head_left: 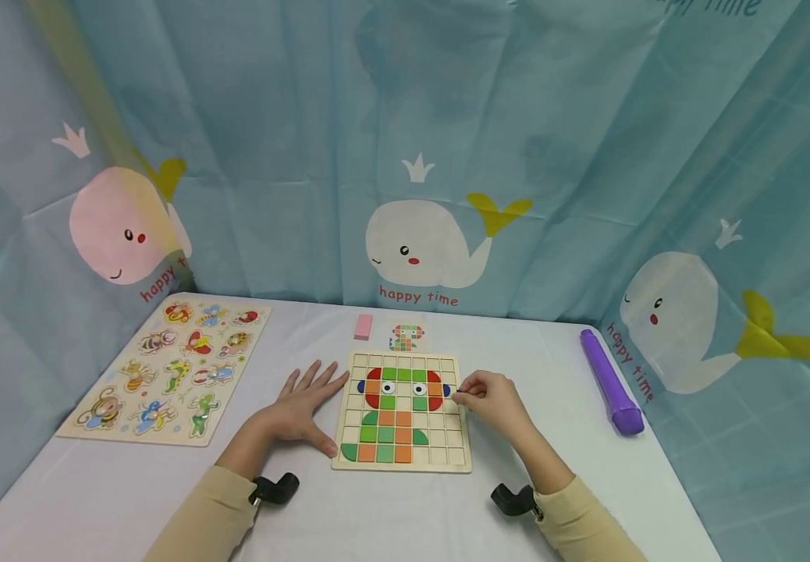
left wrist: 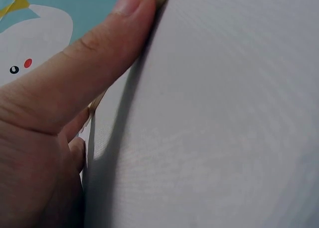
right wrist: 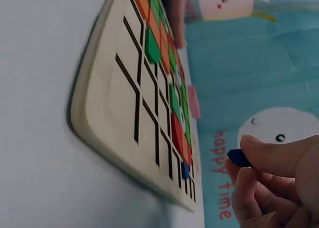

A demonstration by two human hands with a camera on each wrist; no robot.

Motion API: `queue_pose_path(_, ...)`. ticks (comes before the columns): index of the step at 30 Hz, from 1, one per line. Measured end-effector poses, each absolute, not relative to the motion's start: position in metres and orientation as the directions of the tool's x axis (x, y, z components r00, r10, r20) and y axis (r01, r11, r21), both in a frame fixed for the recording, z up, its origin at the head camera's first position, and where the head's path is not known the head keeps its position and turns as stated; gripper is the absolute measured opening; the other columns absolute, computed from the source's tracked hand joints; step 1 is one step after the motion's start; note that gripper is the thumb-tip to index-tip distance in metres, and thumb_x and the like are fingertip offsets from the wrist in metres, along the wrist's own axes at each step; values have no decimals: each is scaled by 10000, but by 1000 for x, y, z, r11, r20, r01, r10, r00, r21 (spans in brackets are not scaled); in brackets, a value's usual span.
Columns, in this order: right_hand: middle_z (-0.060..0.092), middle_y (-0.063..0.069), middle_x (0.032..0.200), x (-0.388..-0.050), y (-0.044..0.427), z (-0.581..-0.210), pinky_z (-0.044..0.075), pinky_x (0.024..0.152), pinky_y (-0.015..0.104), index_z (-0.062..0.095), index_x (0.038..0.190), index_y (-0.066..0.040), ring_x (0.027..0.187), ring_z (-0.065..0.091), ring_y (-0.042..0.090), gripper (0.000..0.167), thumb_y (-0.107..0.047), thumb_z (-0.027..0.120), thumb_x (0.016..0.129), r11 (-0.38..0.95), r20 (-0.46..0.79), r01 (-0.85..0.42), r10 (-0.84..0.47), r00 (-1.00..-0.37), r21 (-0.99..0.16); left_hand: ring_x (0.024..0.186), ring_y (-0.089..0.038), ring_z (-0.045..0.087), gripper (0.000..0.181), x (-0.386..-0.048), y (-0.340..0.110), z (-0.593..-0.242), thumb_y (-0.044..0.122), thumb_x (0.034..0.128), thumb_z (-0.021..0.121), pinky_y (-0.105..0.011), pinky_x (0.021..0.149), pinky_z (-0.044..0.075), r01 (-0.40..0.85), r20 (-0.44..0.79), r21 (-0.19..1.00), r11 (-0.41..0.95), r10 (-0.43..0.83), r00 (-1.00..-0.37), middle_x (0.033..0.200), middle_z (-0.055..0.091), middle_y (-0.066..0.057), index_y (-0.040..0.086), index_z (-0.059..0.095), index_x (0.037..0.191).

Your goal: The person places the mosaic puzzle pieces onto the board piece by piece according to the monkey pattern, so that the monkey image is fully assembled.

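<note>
A wooden grid board (head_left: 450, 453) lies on the table with red, green, orange and blue pieces set in its cells, forming a figure with two eyes. My left hand (head_left: 300, 410) is spread flat at the board's left side, its thumb and index fingertip at that edge. In the left wrist view the thumb (left wrist: 84, 63) touches the board's rim. My right hand (head_left: 492, 400) pinches a small dark blue puzzle piece (right wrist: 239, 157) between thumb and fingertip, just off the board's right edge. Another blue piece (right wrist: 185, 170) sits in a cell near that edge.
Behind the board are a pink block (head_left: 363, 327) and a small pattern card (head_left: 406, 337). An insect picture puzzle board (head_left: 173, 367) lies at the left. At the right lies a purple microphone-shaped object (head_left: 612, 382). A whale-print curtain (head_left: 293, 242) closes off the back.
</note>
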State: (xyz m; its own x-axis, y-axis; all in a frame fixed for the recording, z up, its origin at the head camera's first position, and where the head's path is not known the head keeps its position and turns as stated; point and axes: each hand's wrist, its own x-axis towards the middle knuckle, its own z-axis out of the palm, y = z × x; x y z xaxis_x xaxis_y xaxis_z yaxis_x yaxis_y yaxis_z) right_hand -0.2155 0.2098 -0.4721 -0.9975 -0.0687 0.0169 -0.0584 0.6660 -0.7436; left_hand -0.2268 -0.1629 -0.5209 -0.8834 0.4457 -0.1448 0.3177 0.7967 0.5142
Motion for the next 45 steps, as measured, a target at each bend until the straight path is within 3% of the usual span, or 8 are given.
queue_pose_path(12, 604, -39, 758, -207, 173, -482, 461, 571, 226, 639, 860, -142, 680, 538, 124, 176, -243, 777, 902, 642, -7, -165, -256, -967, -749, 1562, -410, -49, 1380, -224, -160, -517, 684, 477, 904, -658, 1215, -66, 315, -141, 518, 795, 443, -886, 1706, 110, -110, 214, 275, 1613)
queue_pose_path(22, 631, -49, 756, -203, 153, -485, 479, 564, 207, 693, 917, -130, 670, 558, 108, 132, -240, 765, 914, 617, -5, -198, -312, -950, -762, 1565, -399, -58, 1397, -226, -159, -522, 706, 463, 896, -648, 1219, -74, 313, -142, 506, 804, 436, -889, 1709, 100, -94, 230, 266, 1615)
queue_pose_path(32, 671, -72, 729, -201, 125, -480, 526, 583, 214, 707, 889, -168, 633, 608, 71, 70, -203, 719, 948, 608, -12, -231, -367, -930, -760, 1563, -407, -52, 1399, -226, -160, -521, 722, 460, 887, -654, 1215, -75, 320, -139, 502, 804, 440, -887, 1709, 104, -99, 235, 267, 1615)
queue_pose_path(45, 608, -119, 715, -204, 77, -485, 455, 601, 182, 708, 817, -208, 668, 528, 47, 118, -230, 757, 921, 628, -48, -319, -495, -868, -710, 1561, -413, -48, 1382, -227, -164, -521, 735, 484, 873, -664, 1210, -68, 342, -132, 488, 803, 456, -880, 1708, 100, -103, 228, 264, 1616)
